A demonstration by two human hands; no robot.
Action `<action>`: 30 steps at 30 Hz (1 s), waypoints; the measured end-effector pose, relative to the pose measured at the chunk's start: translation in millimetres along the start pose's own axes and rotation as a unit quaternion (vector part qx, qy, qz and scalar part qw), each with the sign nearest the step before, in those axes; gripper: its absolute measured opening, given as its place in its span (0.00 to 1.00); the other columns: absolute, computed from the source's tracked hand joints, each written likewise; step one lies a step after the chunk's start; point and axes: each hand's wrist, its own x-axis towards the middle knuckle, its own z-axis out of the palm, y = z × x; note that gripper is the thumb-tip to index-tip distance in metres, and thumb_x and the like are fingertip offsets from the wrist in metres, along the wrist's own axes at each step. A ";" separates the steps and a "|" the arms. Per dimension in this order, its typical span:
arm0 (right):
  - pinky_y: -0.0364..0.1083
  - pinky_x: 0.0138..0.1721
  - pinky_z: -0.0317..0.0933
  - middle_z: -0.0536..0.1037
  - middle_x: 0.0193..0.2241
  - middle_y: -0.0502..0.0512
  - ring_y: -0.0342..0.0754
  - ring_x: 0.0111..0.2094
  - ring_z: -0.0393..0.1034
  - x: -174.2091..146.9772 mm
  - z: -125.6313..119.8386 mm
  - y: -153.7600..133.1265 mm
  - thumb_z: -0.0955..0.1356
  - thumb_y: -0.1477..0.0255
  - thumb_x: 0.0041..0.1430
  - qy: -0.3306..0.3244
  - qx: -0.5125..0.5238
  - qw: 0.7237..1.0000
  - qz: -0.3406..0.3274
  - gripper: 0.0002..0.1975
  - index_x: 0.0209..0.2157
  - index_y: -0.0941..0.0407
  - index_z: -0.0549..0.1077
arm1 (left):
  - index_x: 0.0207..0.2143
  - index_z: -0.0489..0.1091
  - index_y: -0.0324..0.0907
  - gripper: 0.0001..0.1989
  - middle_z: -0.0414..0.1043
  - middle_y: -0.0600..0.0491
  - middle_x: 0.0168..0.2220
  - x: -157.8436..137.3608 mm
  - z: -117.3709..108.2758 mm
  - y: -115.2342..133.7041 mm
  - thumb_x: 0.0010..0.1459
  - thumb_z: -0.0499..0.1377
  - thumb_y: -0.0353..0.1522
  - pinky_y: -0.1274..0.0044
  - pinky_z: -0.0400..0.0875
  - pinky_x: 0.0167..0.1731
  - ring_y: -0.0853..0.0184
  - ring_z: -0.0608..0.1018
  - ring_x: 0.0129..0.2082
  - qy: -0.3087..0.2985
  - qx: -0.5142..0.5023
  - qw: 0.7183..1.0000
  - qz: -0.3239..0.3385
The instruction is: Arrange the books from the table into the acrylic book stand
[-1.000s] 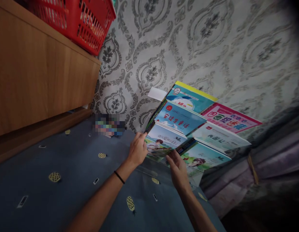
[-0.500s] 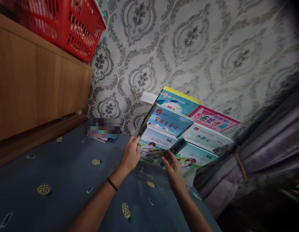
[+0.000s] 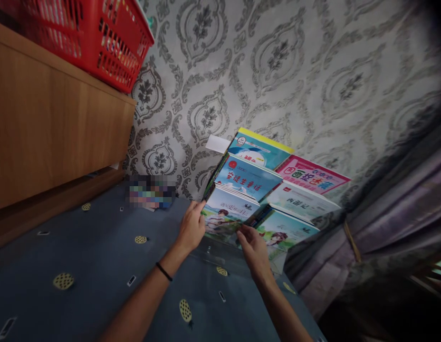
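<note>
Left hand (image 3: 192, 226) clamps the front-left book (image 3: 227, 213) (near the sheet's (image 3: 99, 251) far edge). Right hand (image 3: 254, 248) touches that book, grip unclear

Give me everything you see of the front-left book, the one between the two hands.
The front-left book has a smooth-looking cover: pale sky above green scenery, an illustrated figure at left, and dark printed characters near the top. Layered pale edges show along its top, possibly from more than one volume. It leans back, in front of the blue book. The left hand is at its left edge, the right hand near its lower right corner; grip is unclear.
</note>
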 end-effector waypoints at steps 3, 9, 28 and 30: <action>0.66 0.47 0.69 0.83 0.37 0.63 0.65 0.41 0.78 0.9 -1.6 0.9 0.68 0.53 0.48 -0.007 -0.001 1.000 -0.010 0.20 0.37 0.53 0.74 | 0.57 0.68 0.35 0.27 0.71 0.43 0.48 0.6 -0.4 0.2 0.54 0.48 0.21 0.67 0.68 0.56 0.59 0.73 0.52 -0.005 -0.003 1.000 -0.004; 0.65 0.49 0.69 0.83 0.39 0.63 0.64 0.43 0.78 -2.8 -0.7 0.8 0.69 0.52 0.49 -0.018 0.021 1.000 -0.013 0.22 0.38 0.53 0.74 | 0.58 0.67 0.36 0.28 0.71 0.43 0.48 -0.2 -0.2 3.1 0.55 0.49 0.21 0.68 0.67 0.57 0.60 0.73 0.53 -0.007 -0.001 1.000 -0.006; 0.61 0.50 0.69 0.79 0.50 0.69 0.65 0.51 0.75 -5.3 -1.0 5.9 0.68 0.53 0.52 -0.061 0.048 0.997 -0.023 0.32 0.53 0.59 0.74 | 0.63 0.59 0.37 0.29 0.65 0.41 0.54 -9.0 12.7 3.8 0.59 0.48 0.22 0.63 0.63 0.61 0.58 0.68 0.58 0.007 0.011 1.000 0.011; 0.61 0.50 0.70 0.80 0.50 0.68 0.64 0.50 0.75 -6.1 -1.0 2.2 0.68 0.54 0.52 -0.061 0.050 0.997 -0.025 0.31 0.52 0.59 0.75 | 0.63 0.59 0.37 0.29 0.65 0.41 0.54 -9.1 11.9 4.5 0.59 0.47 0.22 0.63 0.62 0.61 0.58 0.68 0.58 0.001 0.005 1.000 0.008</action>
